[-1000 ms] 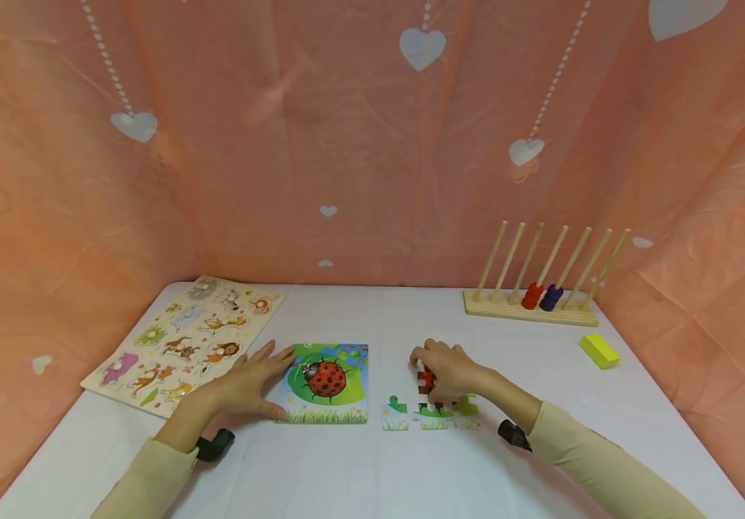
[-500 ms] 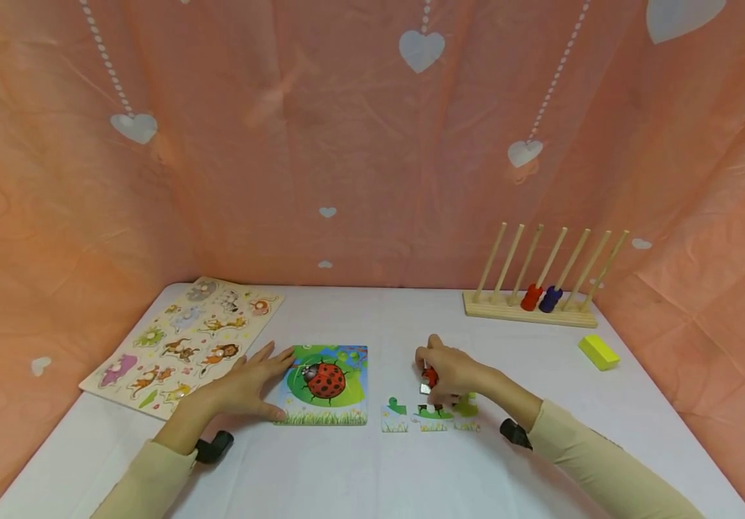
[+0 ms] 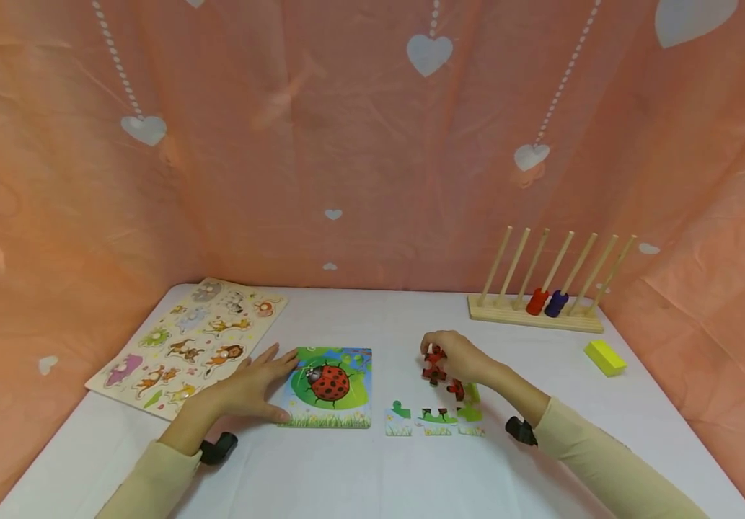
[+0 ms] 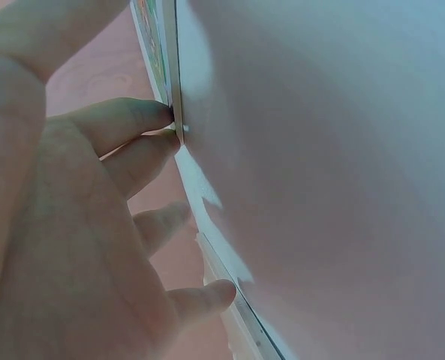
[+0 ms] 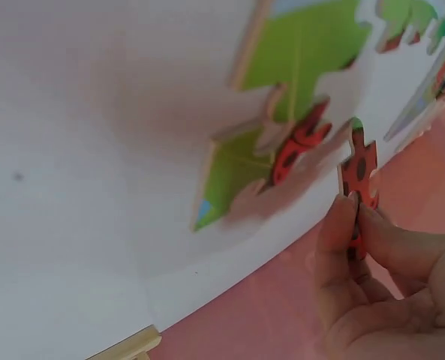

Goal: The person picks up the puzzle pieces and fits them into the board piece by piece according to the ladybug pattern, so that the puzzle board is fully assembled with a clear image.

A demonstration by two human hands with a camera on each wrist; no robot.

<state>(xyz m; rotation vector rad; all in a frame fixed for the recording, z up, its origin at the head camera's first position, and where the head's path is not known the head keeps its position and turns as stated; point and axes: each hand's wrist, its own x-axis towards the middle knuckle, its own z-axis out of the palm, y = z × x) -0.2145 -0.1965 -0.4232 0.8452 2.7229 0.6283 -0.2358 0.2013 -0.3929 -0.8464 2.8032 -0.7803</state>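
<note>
A square ladybug picture board (image 3: 354, 412) lies flat in the middle of the table. My left hand (image 3: 245, 389) is spread at its left side, thumb and fingertips right at the edge. In the left wrist view the fingers (image 4: 136, 124) are extended against the board's rim. My right hand (image 3: 466, 358) pinches a red, black-spotted jigsaw piece (image 5: 359, 166) between thumb and fingers, tilted up over the table. Below it, several ladybug jigsaw pieces are laid out: a lower-left one (image 3: 399, 425), a bottom-middle one (image 3: 437, 426) and, in the right wrist view, green ones (image 5: 301, 56).
At the left rear lies a wooden animal peg puzzle (image 3: 193, 339). A wooden rack of upright pegs (image 3: 534, 317) carrying one red and one purple piece stands at the back right. A yellow block (image 3: 604, 357) sits near the right edge. A patterned curtain (image 3: 372, 144) encloses the table.
My right hand has lifted the red jigsaw piece slightly up and back, uncovering more of the pieces beneath. My left hand stays at the board's edge.
</note>
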